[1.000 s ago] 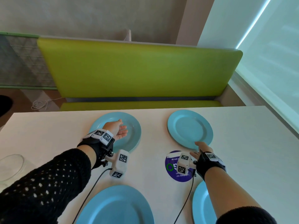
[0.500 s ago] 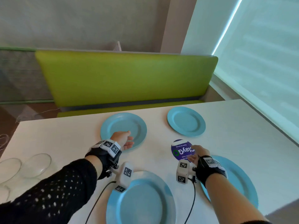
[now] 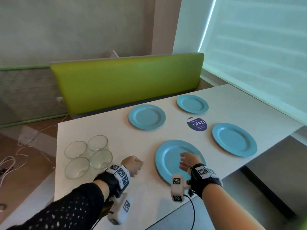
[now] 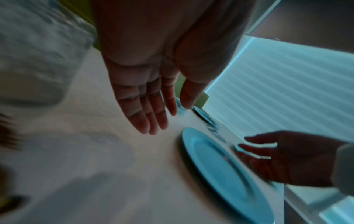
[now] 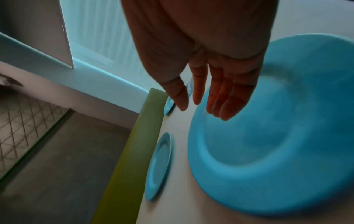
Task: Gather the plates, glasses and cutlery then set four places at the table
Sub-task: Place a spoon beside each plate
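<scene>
Both hands are seen drawn back from the two far plates, which a second ago were being touched at their rims beside the green bench (image 3: 126,78). The left hand (image 3: 132,165) is now held above bare table (image 3: 137,201), fingers (image 4: 145,115) straight and close together, nothing gripped. The right hand (image 3: 187,161) is held over the near left plate (image 3: 167,163), fingers (image 5: 226,97) loosely extended and slightly parted, empty.

All four plates are laid out: far left plate (image 3: 146,117), far right plate (image 3: 192,103), near right plate (image 3: 234,141). The plate step is judged complete; glassware and cutlery remain.

The plates are smooth, matte sky-blue discs with broad flat rims and shallow wells. Four clear glass bowls (image 3: 88,155), round and thin-walled, are clustered at the table's left end. A round purple sticker (image 3: 197,123) lies between the plates. No cutlery is seen.
</scene>
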